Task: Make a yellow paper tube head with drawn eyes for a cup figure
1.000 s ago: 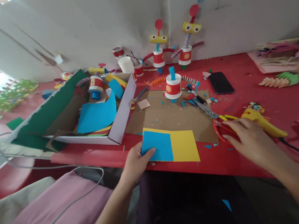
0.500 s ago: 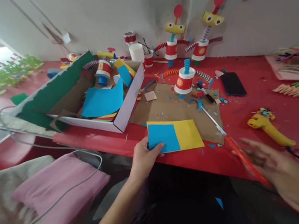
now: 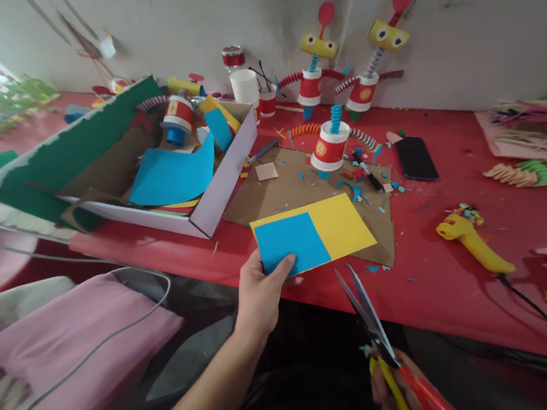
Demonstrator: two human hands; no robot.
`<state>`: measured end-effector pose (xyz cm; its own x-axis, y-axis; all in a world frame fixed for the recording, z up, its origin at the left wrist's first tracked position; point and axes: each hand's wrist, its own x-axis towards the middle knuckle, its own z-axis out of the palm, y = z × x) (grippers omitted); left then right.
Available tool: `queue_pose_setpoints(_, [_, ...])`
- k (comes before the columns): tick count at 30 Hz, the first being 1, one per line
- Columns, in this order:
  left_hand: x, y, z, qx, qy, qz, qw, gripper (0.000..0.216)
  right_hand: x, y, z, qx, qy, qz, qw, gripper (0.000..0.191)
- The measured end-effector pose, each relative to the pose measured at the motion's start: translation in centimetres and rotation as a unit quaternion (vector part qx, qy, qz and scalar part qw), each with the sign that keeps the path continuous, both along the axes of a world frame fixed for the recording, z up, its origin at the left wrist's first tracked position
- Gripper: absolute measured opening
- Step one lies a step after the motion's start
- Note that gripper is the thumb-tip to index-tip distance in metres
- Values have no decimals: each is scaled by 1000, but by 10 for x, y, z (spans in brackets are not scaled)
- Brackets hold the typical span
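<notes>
My left hand (image 3: 259, 291) pinches the near left corner of a blue paper square (image 3: 292, 251) stacked on a yellow sheet (image 3: 339, 223), lifted a little off the red table's (image 3: 434, 278) front edge. My right hand (image 3: 396, 394), low at the bottom of the view, grips the red and yellow handles of scissors (image 3: 372, 323). The blades are slightly parted and point up toward the papers, a short way below the yellow sheet.
A brown cardboard mat (image 3: 302, 191) with scraps and a cup robot (image 3: 329, 147) lies behind the papers. A box of coloured paper (image 3: 163, 172) stands left, a yellow glue gun (image 3: 469, 239) and black phone (image 3: 416, 158) right. Two cup robots (image 3: 337, 75) lean on the wall.
My right hand picked the scissors up off the table and drew them down toward me, blades now pointing up. My left hand raised and tilted the blue and yellow papers.
</notes>
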<state>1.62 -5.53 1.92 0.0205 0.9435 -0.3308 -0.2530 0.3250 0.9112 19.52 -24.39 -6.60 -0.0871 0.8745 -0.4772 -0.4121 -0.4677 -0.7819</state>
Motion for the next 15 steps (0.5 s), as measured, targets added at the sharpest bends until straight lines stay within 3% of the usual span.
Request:
queue_pose_setpoints(4, [7,-10,3,-12,-16,-12,1000,30,-3,19,11,-30,38,-4,999,60])
queue_pose_setpoints(9, [11,-17,1,-28,-24,-22,999,30,-12,34,36,24,-11,-23,999,80])
queue_pose_setpoints(15, [14,-18,-2,-38,-23,-30,999,31,-16,36,50,27,-18,-27,999,68])
